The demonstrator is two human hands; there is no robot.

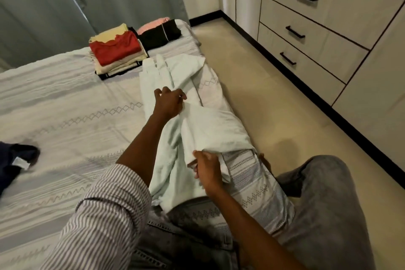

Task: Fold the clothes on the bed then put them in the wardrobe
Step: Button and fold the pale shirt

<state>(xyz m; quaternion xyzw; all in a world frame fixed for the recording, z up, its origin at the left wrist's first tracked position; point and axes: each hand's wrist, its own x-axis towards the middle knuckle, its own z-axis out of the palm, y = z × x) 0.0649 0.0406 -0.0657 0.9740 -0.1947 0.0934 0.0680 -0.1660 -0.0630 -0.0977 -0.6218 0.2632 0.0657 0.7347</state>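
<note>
Trousers (166, 98), pale mint and long, lie stretched along the bed's (65, 116) right edge, running from about six o'clock near the person's lap up toward twelve o'clock, where the leg ends point at the folded stacks. They seem laid out lengthwise so the legs can be lined up one on the other before being doubled over. One leg is partly turned across the other, bunched at the near end. The left hand (167, 103), at the centre of the view, has its fingers curled and pinching the cloth midway along the leg, likely to keep the seam straight. The right hand (207, 170), at about five o'clock from it, grips the bunched near end of the cloth, probably to pull it flat. At eleven o'clock sit two finished piles: a stack topped by a red garment (116, 47) and, just beside it, a black and pink pile (158, 33), kept clear of the working area. A dark garment (15, 164) waits at nine o'clock, with a small white label (22, 163) too blurred to read. Drawers (317, 33) with black handles stand at two o'clock. No other writing shows.
</note>
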